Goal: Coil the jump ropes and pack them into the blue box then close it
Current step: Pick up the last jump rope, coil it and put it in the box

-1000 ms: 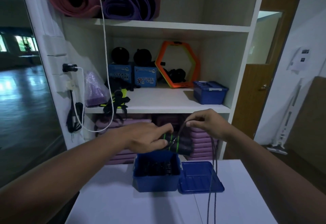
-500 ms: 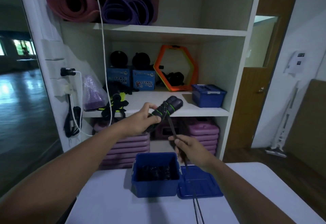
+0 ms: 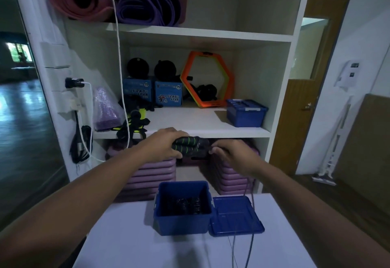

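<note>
A person's left hand (image 3: 166, 144) clamps around the paired black handles of a jump rope (image 3: 190, 147), their foam grips ringed with bright green bands, holding them level above the counter (image 3: 126, 244) in front of a white shelf unit (image 3: 211, 124). Just to the right, the right hand (image 3: 232, 153) is closed in a pinch on the thin grey cord (image 3: 250, 246) close to the handle ends, while the rest of the cord hangs loose, trailing down past the counter's near edge. Judging by the slack, the coiling step is under way and far from finished: the next move calls for drawing the cord up and looping it around the handles, turn after turn, before the bundle can go down. Below the hands, the open blue box (image 3: 182, 223) sits on the counter with dark coiled ropes already lying inside. Its blue lid (image 3: 236, 217) lies flat, touching the box's right side, with the hanging cord crossing over it. The box is not yet closed.
</note>
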`<state>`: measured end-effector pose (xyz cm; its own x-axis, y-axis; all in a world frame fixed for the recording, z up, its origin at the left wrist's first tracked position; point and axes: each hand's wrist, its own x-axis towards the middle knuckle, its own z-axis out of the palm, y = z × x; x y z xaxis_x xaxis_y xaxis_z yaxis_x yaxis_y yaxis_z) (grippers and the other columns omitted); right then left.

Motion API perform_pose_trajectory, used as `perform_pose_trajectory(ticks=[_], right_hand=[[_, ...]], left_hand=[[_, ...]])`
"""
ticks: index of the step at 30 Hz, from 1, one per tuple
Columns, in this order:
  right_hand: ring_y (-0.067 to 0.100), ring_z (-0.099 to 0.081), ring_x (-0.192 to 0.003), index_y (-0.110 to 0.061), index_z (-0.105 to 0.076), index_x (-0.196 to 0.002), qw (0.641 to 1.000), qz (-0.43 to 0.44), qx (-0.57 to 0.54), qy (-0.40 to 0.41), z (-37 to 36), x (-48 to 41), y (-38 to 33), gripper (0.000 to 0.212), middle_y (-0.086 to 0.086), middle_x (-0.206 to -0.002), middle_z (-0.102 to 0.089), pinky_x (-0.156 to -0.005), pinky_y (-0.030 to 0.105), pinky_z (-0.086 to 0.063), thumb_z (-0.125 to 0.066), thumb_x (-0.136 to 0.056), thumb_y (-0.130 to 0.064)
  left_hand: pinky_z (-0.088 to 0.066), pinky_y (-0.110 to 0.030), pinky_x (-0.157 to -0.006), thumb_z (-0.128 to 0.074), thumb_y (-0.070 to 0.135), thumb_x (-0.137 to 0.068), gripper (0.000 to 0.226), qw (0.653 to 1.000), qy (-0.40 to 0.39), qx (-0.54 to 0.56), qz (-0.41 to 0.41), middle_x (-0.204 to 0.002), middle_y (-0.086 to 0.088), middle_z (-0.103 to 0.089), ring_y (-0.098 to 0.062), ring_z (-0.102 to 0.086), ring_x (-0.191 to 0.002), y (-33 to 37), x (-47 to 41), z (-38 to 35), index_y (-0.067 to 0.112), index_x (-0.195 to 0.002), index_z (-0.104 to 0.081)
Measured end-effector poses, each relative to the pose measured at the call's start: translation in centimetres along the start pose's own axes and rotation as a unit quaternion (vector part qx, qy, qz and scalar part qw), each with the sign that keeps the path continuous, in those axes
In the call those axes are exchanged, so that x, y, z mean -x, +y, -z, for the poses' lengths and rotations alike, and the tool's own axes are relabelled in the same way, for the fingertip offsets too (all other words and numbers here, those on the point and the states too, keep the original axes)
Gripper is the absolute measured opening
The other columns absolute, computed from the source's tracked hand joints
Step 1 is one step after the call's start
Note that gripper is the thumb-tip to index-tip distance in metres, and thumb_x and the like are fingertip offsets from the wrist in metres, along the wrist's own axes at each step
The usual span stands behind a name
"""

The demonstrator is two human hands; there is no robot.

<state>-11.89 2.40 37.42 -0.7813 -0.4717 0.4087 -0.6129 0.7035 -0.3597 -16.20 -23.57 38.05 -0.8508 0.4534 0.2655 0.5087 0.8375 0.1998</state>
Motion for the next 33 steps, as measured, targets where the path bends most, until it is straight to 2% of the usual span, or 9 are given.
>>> perform_pose_trajectory(ticks=[3,5,11,15,18,23,27,30,33], right_hand=[[0.005,-0.057,-0.086,-0.017,-0.069,-0.107,0.998,0.012,0.011,0.053,1.4,-1.0,0.5,0.019,-0.011,-0.096,-0.064,-0.075,0.017,-0.044,-0.052,-0.100,-0.023],[0.002,-0.058,-0.083,-0.017,-0.070,-0.104,0.996,0.004,-0.013,0.083,2.0,-1.5,0.7,0.017,-0.014,-0.092,-0.064,-0.073,0.014,-0.044,-0.054,-0.099,-0.023],[0.023,-0.064,-0.076,-0.011,-0.071,-0.093,0.971,-0.061,-0.223,0.059,2.3,-1.2,2.1,0.013,0.008,-0.089,-0.070,-0.069,0.029,-0.052,-0.065,-0.092,-0.022],[0.028,-0.065,-0.079,-0.009,-0.068,-0.093,0.944,-0.089,-0.314,0.046,-0.7,0.3,3.9,0.015,0.014,-0.088,-0.069,-0.073,0.033,-0.053,-0.055,-0.094,0.000],[0.022,-0.050,-0.060,-0.013,-0.068,-0.094,0.912,-0.155,-0.376,0.045,-4.0,1.2,3.4,0.024,0.008,-0.073,-0.060,-0.059,0.028,-0.042,-0.046,-0.102,-0.014],[0.016,-0.044,-0.053,-0.015,-0.062,-0.116,0.902,-0.137,-0.410,0.003,-7.0,2.0,0.8,0.025,0.000,-0.068,-0.057,-0.050,0.026,-0.039,-0.041,-0.105,-0.021],[0.011,-0.042,-0.054,-0.020,-0.061,-0.119,0.917,-0.143,-0.369,-0.047,-5.9,1.9,0.2,0.024,-0.005,-0.068,-0.055,-0.049,0.020,-0.036,-0.043,-0.104,-0.024],[-0.003,-0.043,-0.054,-0.019,-0.065,-0.114,0.966,-0.104,-0.232,-0.046,-4.3,1.3,0.0,0.022,-0.008,-0.070,-0.054,-0.051,0.012,-0.033,-0.047,-0.103,-0.025],[-0.005,-0.048,-0.054,-0.013,-0.068,-0.109,0.987,-0.063,-0.145,-0.004,-2.2,0.1,-0.2,0.022,-0.010,-0.072,-0.057,-0.052,0.013,-0.035,-0.049,-0.101,-0.022]], left_hand=[[-0.042,-0.027,-0.099,-0.077,0.034,-0.084,0.069,0.996,-0.052,0.059,-0.035,-0.129,0.005,-0.050,-0.013,-0.049,-0.116,1.6,0.8,0.2,0.035,-0.145,-0.045],[-0.044,-0.020,-0.093,-0.079,0.030,-0.083,0.067,0.989,-0.069,0.123,-0.046,-0.124,0.008,-0.052,-0.009,-0.052,-0.111,3.1,1.4,0.6,0.035,-0.142,-0.045],[-0.053,-0.020,-0.080,-0.078,0.006,-0.083,0.055,0.930,-0.111,0.348,-0.044,-0.112,0.001,-0.058,0.002,-0.063,-0.091,5.7,3.1,3.5,0.025,-0.128,-0.051],[-0.054,-0.021,-0.085,-0.079,0.001,-0.081,0.055,0.924,-0.043,0.377,-0.054,-0.112,0.001,-0.063,-0.003,-0.068,-0.096,5.9,3.4,4.6,0.018,-0.128,-0.055],[-0.057,-0.029,-0.092,-0.082,0.002,-0.077,0.056,0.918,0.035,0.393,-0.036,-0.112,-0.002,-0.067,-0.010,-0.071,-0.098,5.3,2.7,4.6,0.018,-0.126,-0.058],[-0.062,-0.038,-0.081,-0.087,0.018,-0.074,0.057,0.928,0.162,0.334,0.035,-0.108,0.000,-0.067,-0.015,-0.071,-0.091,3.1,1.0,3.7,0.024,-0.123,-0.058],[-0.061,-0.027,-0.062,-0.085,0.020,-0.078,0.063,0.945,0.215,0.231,0.086,-0.108,0.002,-0.062,-0.015,-0.069,-0.080,1.1,-0.2,3.2,0.019,-0.131,-0.051],[-0.052,-0.027,-0.078,-0.084,0.020,-0.077,0.059,0.964,0.219,0.119,0.093,-0.103,0.004,-0.062,-0.015,-0.063,-0.091,-0.6,-0.6,2.3,0.016,-0.128,-0.054],[-0.053,-0.036,-0.081,-0.082,0.019,-0.077,0.047,0.983,0.161,0.069,0.063,-0.099,0.001,-0.064,-0.019,-0.063,-0.091,-1.6,-0.3,0.9,0.022,-0.117,-0.058]])
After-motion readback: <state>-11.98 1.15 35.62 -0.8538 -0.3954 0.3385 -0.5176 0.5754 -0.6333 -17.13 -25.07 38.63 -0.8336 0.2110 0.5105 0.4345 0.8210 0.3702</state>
